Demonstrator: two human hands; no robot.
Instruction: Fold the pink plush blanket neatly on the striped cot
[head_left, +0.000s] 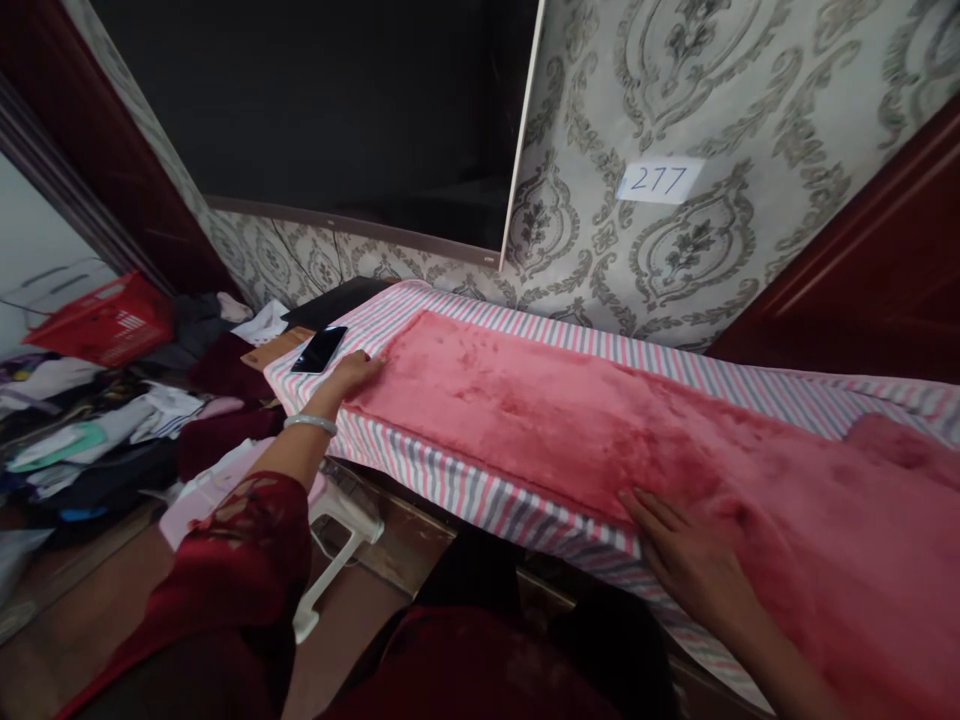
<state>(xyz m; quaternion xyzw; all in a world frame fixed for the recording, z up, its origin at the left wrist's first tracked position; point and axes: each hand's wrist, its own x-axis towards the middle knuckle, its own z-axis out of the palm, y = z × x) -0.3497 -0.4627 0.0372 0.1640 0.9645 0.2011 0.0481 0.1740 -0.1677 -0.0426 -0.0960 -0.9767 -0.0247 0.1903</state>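
Observation:
A long piece of pink plush fabric (517, 400) lies spread over a striped cloth (480, 490) on a low surface. My left hand (355, 374), with a pale bangle on its wrist, is closed at the fabric's left end, fingers curled at its edge. Flat on the plush near its front edge rests my right hand (686, 550), fingers stretched out. Darker and lighter patches show in the pile. At the far right, a darker pink piece of plush (892, 440) stands up in a fold.
A phone (320, 350) lies just beyond my left hand. Clothes (97, 440) and a red bag (109, 318) are heaped at the left. A white stool (337, 530) stands below. Behind are a large television (337, 110) and a wall card (660, 181) reading 277.

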